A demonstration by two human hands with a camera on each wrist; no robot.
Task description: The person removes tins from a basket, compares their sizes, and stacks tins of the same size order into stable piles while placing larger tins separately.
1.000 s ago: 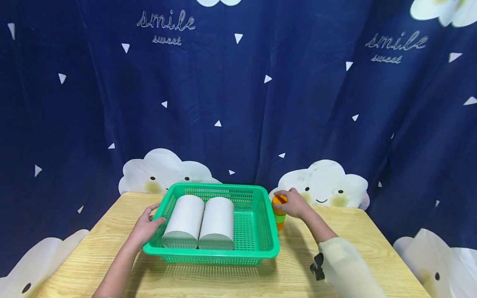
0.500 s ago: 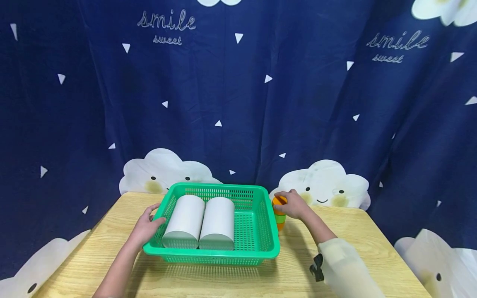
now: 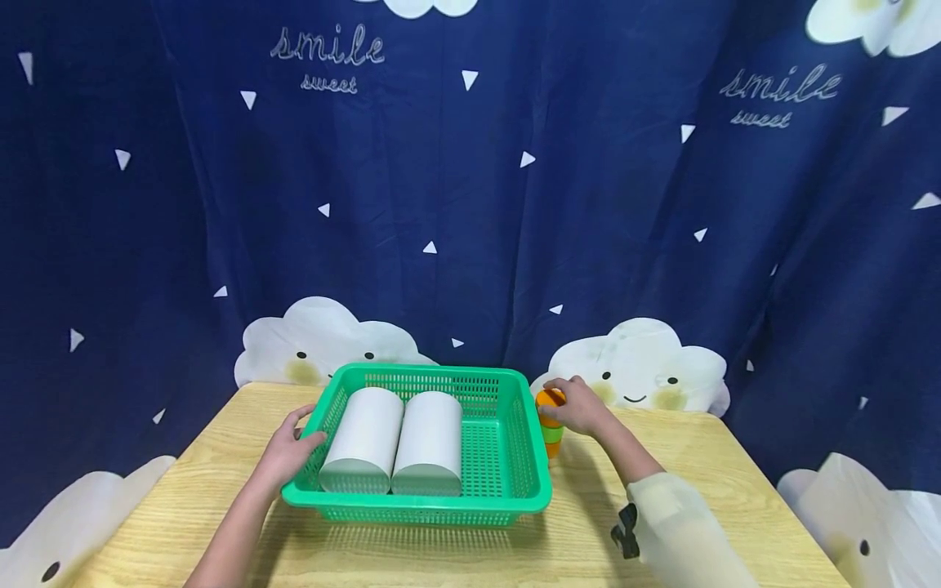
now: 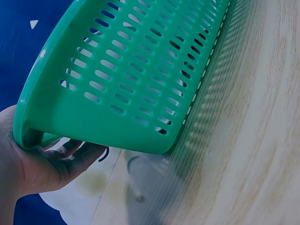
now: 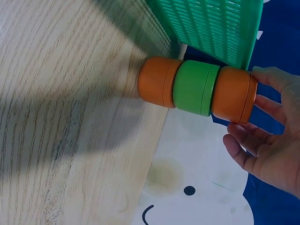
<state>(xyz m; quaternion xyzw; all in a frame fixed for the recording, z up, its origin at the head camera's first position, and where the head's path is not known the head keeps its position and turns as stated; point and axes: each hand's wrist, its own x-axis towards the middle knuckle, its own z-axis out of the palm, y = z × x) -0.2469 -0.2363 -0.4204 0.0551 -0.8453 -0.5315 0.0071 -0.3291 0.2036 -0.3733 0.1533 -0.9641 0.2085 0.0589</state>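
Right hand [image 3: 581, 407] pinches top orange round container [image 5: 233, 94] of upright orange-green-orange stack [image 5: 194, 88], on wooden table [image 3: 706, 498] just right of green plastic basket [image 3: 419, 501]. Left hand [image 3: 285, 449] grips basket's left rim; two white cylinders [image 3: 367, 433] lie inside.

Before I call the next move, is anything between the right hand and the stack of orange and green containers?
Nothing visible: the right hand pinches the top orange container of the stack. The green basket stands beside the stack, not between it and the hand.
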